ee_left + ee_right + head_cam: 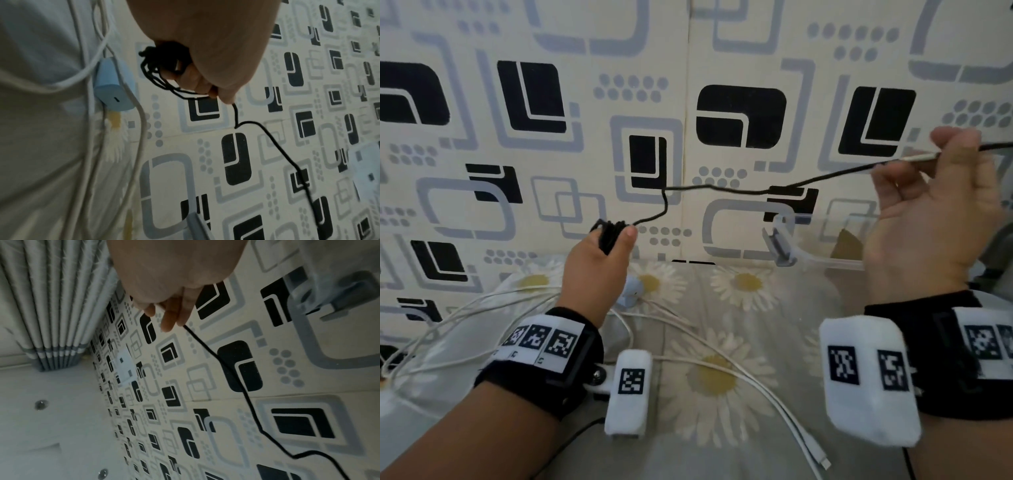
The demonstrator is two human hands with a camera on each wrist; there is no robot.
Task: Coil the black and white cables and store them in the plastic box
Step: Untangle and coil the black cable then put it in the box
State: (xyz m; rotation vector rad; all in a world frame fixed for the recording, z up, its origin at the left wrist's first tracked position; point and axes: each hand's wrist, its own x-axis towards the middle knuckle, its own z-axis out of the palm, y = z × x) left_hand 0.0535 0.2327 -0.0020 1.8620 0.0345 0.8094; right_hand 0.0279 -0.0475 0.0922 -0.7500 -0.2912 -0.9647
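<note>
My left hand (602, 253) is raised in front of the patterned wall and grips a small bundle of coiled black cable (610, 230), whose loops (158, 73) show below the fingers in the left wrist view. From it the black cable (722, 187) runs right to my right hand (941, 192), which pinches it high up between thumb and fingers (170, 318). A silver connector tip (917, 158) lies along the cable by that hand. The white cable (756, 380) sprawls loose on the daisy bedsheet below. The clear plastic box (822, 240) stands at the back right, partly behind my right hand.
A pale blue charger plug (631, 293) lies on the sheet under my left hand, among white cable strands (141, 129). A wall socket (125, 368) and pleated curtain (51, 305) appear in the right wrist view. The patterned wall is close behind.
</note>
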